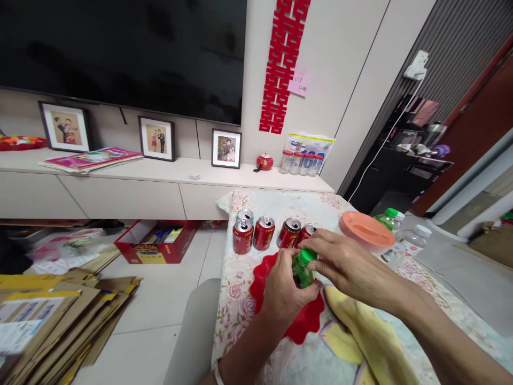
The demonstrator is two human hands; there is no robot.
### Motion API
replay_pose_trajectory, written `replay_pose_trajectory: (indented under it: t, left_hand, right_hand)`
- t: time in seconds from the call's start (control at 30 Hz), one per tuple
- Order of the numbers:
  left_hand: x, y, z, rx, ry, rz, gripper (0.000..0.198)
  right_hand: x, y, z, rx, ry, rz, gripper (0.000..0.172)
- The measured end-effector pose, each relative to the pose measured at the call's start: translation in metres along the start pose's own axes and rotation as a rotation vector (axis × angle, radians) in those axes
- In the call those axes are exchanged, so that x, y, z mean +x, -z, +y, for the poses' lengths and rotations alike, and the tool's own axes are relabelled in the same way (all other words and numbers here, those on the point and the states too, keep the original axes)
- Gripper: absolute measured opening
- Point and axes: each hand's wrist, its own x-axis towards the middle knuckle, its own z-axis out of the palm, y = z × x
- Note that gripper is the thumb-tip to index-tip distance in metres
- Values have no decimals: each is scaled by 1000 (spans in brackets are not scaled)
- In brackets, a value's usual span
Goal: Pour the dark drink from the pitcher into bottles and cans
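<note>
A green bottle point(303, 274) with a green cap is held above a red scalloped dish point(298, 327). My left hand point(284, 286) is wrapped round the bottle's body. The fingers of my right hand point(340, 259) are closed on its cap from the right side. Just behind the dish stand several opened red cans point(264, 233), one of them partly covered by my right fingers. A yellow cloth point(360, 326) lies right of the dish, under my right forearm.
An orange lidded container point(366, 229) stands at the table's right edge, beside a green bottle point(389, 216) and a clear bottle point(414, 238). The tablecloth point(236, 307) is floral. Left on the floor are a red box point(154, 251) and folded cardboard point(68, 315).
</note>
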Motion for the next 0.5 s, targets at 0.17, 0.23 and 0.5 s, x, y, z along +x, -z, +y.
replay_pose_trajectory:
  t: [0.17,0.23,0.5]
  left_hand:
    - [0,1,-1,-18,-19,10,52]
    - [-1,1,1,-2,0,-4,50]
    - [0,-1,-2,-11,-33,31,52]
  right_hand:
    - [2,0,-3,-83,-194,-2,28]
    - [0,4,-3,28,-103,-10,29]
    - [1,-4,-4,-5,-227,3,27]
